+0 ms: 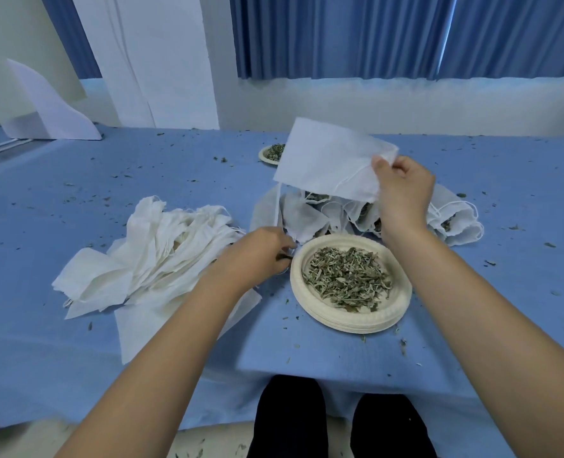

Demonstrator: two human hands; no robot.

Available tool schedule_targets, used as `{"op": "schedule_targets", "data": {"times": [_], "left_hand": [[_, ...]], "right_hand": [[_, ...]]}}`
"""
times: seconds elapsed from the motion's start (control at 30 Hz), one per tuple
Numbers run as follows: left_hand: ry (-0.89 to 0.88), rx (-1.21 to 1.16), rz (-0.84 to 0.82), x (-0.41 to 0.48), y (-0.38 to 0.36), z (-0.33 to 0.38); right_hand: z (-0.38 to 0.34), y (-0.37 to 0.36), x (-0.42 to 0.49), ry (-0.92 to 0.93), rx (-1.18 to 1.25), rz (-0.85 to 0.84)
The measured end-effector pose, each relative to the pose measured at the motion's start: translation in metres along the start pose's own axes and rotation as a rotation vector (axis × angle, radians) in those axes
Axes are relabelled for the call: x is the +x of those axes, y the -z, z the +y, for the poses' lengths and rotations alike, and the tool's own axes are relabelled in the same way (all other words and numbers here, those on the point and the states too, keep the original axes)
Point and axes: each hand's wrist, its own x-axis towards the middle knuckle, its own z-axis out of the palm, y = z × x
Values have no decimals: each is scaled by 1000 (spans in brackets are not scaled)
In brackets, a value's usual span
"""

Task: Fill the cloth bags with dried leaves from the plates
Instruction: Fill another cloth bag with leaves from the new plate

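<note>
My right hand [403, 190] pinches the top edge of one cloth bag [327, 160], held up beyond the near plate [350, 322]. My left hand [261, 252], fingers curled together, pinches its hanging drawstring [276, 206] just left of that plate. I count two plates with dried leaves [346, 279], the other a far plate [263, 156], and two heaps: empty bags [161, 252] left, filled bags [340, 216] behind the near plate.

Matt cloth bag [327, 160]; matt paper plate [350, 319].
</note>
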Motion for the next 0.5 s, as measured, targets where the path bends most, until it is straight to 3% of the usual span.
{"op": "schedule_targets", "data": {"times": [0.1, 0.23, 0.33, 0.5], "left_hand": [[3, 28, -93, 5, -5, -4], [42, 16, -76, 12, -10, -6], [70, -60, -8, 14, -12, -6], [120, -429, 193, 10, -1, -2]], "right_hand": [[2, 5, 2, -32, 64, 66], [6, 5, -2, -41, 63, 34], [9, 6, -4, -37, 77, 25], [13, 11, -4, -53, 103, 15]]}}
